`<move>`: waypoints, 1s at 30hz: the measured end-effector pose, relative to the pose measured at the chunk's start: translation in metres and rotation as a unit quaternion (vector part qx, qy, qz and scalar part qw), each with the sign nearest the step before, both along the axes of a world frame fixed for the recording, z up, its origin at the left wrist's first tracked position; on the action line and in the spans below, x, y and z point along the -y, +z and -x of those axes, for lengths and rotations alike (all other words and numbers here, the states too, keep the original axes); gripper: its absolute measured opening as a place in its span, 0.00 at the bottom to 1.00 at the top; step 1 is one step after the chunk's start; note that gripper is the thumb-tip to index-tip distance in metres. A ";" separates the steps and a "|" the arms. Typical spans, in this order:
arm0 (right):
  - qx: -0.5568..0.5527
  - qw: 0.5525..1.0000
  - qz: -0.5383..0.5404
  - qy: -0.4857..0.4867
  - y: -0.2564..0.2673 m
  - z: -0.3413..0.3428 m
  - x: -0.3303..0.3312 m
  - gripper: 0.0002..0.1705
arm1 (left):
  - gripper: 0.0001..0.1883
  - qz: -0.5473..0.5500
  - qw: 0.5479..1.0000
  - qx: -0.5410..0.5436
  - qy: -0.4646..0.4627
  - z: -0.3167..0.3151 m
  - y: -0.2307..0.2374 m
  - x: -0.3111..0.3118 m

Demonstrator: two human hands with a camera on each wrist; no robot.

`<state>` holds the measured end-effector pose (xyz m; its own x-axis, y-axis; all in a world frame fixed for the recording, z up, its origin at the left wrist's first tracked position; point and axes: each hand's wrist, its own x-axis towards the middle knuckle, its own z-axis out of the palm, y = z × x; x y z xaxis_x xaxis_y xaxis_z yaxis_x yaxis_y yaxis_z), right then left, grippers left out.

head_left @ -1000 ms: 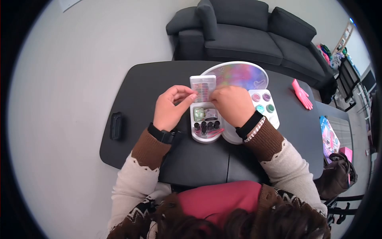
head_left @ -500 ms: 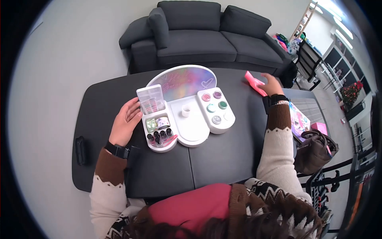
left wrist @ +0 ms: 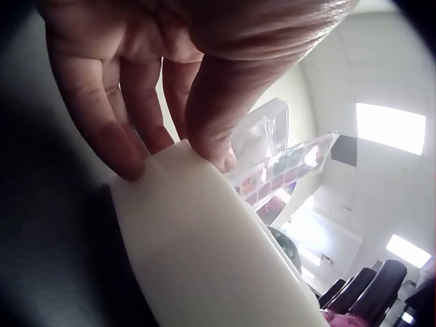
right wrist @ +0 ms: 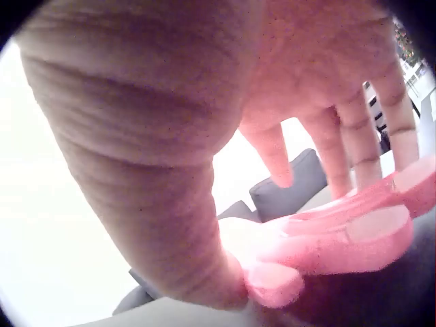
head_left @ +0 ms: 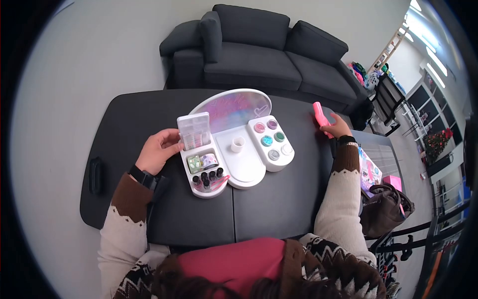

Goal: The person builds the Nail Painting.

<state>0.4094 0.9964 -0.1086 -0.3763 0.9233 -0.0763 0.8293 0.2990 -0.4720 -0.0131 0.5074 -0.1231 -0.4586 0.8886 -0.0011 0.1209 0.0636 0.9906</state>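
In the head view a white nail-art stand (head_left: 245, 171) with a rainbow back panel sits on the black table. My left hand (head_left: 155, 153) holds its left back corner, thumb on one side and fingers on the other, as the left wrist view shows. An upright clear case (head_left: 193, 123), small dark-capped polish bottles (head_left: 205, 178) and a white ring-shaped piece (head_left: 237, 144) are on the stand. Far to the right, my right hand (head_left: 339, 127) grips a pink model hand (head_left: 319, 113). Its pink fingers (right wrist: 340, 245) show close between my thumb and fingers in the right wrist view.
Several glitter pots (head_left: 267, 141) fill the stand's right side. A black case (head_left: 95, 176) lies at the table's left. A printed box (head_left: 369, 172), a pink box (head_left: 393, 182) and a brown bag (head_left: 387, 209) are at the right. Behind the table is a grey sofa (head_left: 251, 65).
My right hand has gone from the stand's clear case over to the pink model hand and taken hold of it. The left hand has moved from beside the case to the stand's left corner.
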 end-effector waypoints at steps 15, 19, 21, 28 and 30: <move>-0.203 0.934 0.143 0.255 0.088 0.114 0.292 0.39 | 0.16 -0.017 0.998 0.029 0.046 -0.012 -0.002 0.002; -0.127 0.949 -0.101 0.272 0.073 0.129 0.311 0.42 | 0.16 -0.009 0.998 0.020 0.055 -0.014 0.000 0.002; -0.100 0.949 -0.122 0.272 0.071 0.133 0.316 0.41 | 0.16 -0.011 0.998 0.021 0.058 -0.014 -0.002 0.002; -0.062 0.940 -0.173 0.289 0.058 0.138 0.321 0.39 | 0.15 -0.014 0.998 0.021 0.058 -0.014 -0.001 0.001; -0.053 0.933 -0.202 0.292 0.054 0.139 0.322 0.40 | 0.15 -0.013 0.998 0.019 0.058 -0.014 0.000 0.001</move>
